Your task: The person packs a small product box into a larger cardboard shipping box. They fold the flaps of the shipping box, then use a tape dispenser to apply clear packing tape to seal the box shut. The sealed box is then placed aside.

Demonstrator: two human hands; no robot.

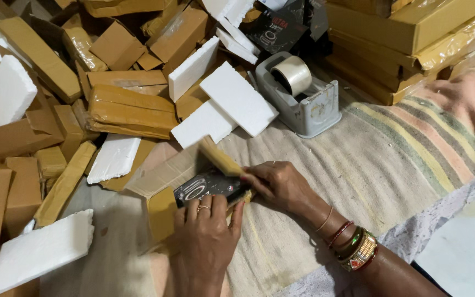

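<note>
Black box [207, 186] sits low centre on the striped cloth [358, 165], lying in an opened brown carton [163, 212] w/ one flap [221, 157] standing up behind it.

Left hand [204, 242]: flat on the near side of the carton, fingers [202, 212] spread and pressing down onto the black box, ring showing. Not wrapped round anything – more a hold-down than a grip.

Right hand [279, 184]: at the box's right end, fingers curled and pinching the box end and carton edge together. Bangles [355, 247] on that wrist.

Handling, as a judgement:
- Black box looks small, light, stiff; glossy face, prob. a bit slippery under dry fingers.
- Carton is thin card – creases easily, flaps floppy, so it gives little support until closed.
- Best hold: short ends or long edges of the box, thumb opposite fingers. Pressing the middle of the face risks denting it.
- Cloth underneath is soft, so the box can shift unless pinned.

Around: tape dispenser [300, 93] w/ clear roll just beyond, white foam slabs [237, 99] and taped brown packs [130, 113] heaped to the left, stacked cartons [408, 33] top right.
</note>
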